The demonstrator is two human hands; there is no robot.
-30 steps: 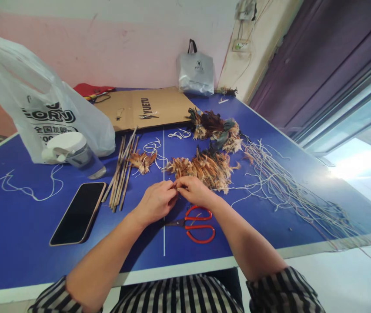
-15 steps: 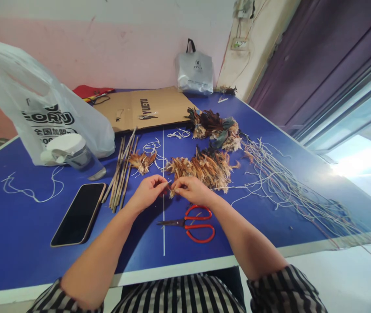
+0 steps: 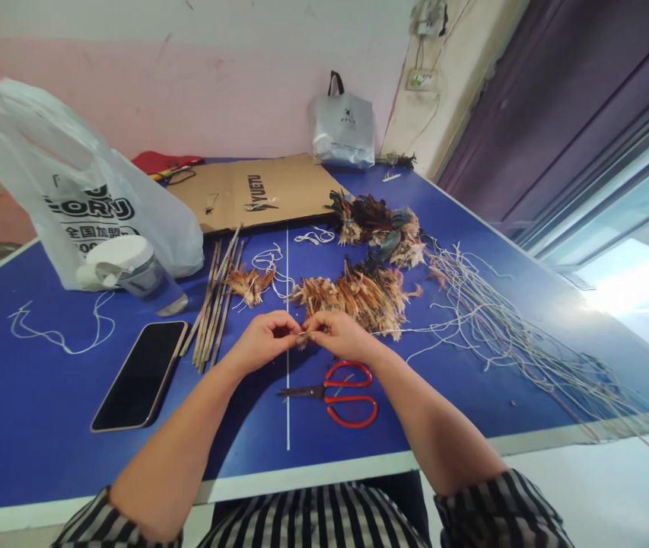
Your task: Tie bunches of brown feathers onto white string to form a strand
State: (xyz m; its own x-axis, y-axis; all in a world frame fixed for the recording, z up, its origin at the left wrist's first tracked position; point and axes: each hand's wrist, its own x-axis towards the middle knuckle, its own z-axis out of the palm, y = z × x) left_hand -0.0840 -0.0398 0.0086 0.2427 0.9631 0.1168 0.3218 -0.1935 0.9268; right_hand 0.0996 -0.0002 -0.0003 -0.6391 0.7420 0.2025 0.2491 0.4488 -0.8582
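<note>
Both hands meet at the near edge of a row of brown feathers (image 3: 367, 297), fingertips nearly touching. My left hand (image 3: 267, 340) is closed in a pinch at the end of a small, pale-brown feather (image 3: 302, 342). From the other side my right hand (image 3: 335, 333) pinches at the same spot, with a white string (image 3: 398, 331) trailing from it to the right. The fingers hide most of what lies between them. Red-handled scissors (image 3: 350, 396) lie just below the hands, blades pointing left.
Left of the hands are thin sticks (image 3: 210, 312), a small feather bunch (image 3: 249, 285) and a phone (image 3: 140, 377). A plastic bag (image 3: 101, 183) and a lidded jar (image 3: 135, 266) stand farther left. Loose strings (image 3: 507, 327) spread rightward. Darker feathers (image 3: 378, 221) and cardboard (image 3: 290, 190) lie behind.
My left hand has shifted slightly right, bringing its fingertips up against those of my right hand. The small gap between them has closed.
</note>
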